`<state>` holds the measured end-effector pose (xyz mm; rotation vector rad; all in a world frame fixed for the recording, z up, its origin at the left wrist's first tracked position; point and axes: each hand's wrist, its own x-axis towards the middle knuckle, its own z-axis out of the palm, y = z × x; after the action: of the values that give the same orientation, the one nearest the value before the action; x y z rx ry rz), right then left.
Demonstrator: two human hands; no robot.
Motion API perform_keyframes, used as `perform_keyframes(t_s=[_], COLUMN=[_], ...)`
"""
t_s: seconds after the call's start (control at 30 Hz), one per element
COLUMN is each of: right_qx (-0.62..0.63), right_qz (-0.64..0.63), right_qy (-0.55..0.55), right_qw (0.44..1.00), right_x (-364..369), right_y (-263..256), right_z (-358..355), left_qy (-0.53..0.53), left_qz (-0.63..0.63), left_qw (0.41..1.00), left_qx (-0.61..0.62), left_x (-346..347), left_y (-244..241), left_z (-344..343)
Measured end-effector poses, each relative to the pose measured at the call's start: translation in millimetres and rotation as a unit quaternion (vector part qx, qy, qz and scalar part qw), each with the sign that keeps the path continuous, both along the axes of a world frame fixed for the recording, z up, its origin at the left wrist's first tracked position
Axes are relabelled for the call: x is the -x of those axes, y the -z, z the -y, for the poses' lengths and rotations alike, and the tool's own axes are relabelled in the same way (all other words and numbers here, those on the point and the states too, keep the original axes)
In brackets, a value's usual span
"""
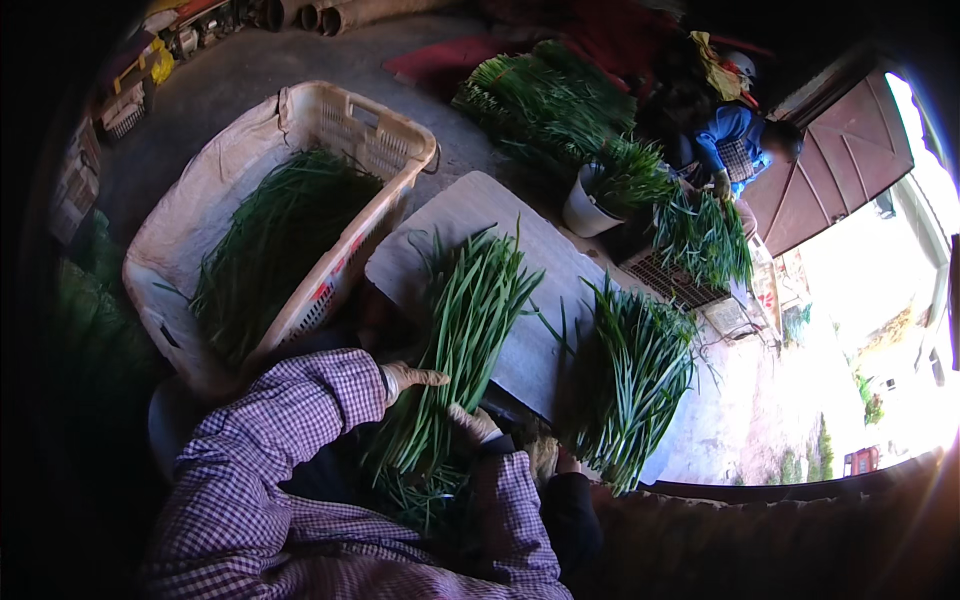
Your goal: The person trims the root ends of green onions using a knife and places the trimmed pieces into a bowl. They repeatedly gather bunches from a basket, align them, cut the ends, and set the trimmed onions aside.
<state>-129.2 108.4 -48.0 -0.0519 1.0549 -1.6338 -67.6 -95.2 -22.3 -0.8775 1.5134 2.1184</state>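
In the head view, my left hand (412, 376), in a pale work glove, lies across a bunch of garlic chives (469, 322) with the index finger extended. From the opposite side my right hand (474, 422), also gloved, bears on the same bunch, so the leaves are held between both hands. The far part of the bunch rests on a grey board (480, 199); its near part hangs over the edge towards my lap. Shorter loose leaves (420, 495) lie below my hands. Right of them, a second bunch of chives (634, 382) lies on the board.
A large plastic crate (416, 154) with a liner and more chives stands left. Beyond the board are a white bucket (589, 206), a broad pile of greens (555, 97) and a basket (660, 277). A co-worker in blue (731, 142) handles greens beside an open metal door (840, 165).
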Motion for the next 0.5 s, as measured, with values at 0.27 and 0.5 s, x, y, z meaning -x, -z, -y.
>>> perform_keyframes(t_s=[0.27,0.5], right_qx=[0.051,0.128], right_qz=[-0.258,-0.321], right_qy=[0.07,0.12], right_qw=[0.962,0.931], right_x=[-4.9,33.5], right_y=[-28.0,-203.3], right_z=[46.6,40.5], left_qy=[-0.089,-0.003], left_qz=[-0.232,-0.472], left_qw=[0.968,0.881], left_qx=[0.036,-0.034], left_x=[5.8,51.6], left_y=[-49.7,-190.7], left_z=[-18.8,-16.4])
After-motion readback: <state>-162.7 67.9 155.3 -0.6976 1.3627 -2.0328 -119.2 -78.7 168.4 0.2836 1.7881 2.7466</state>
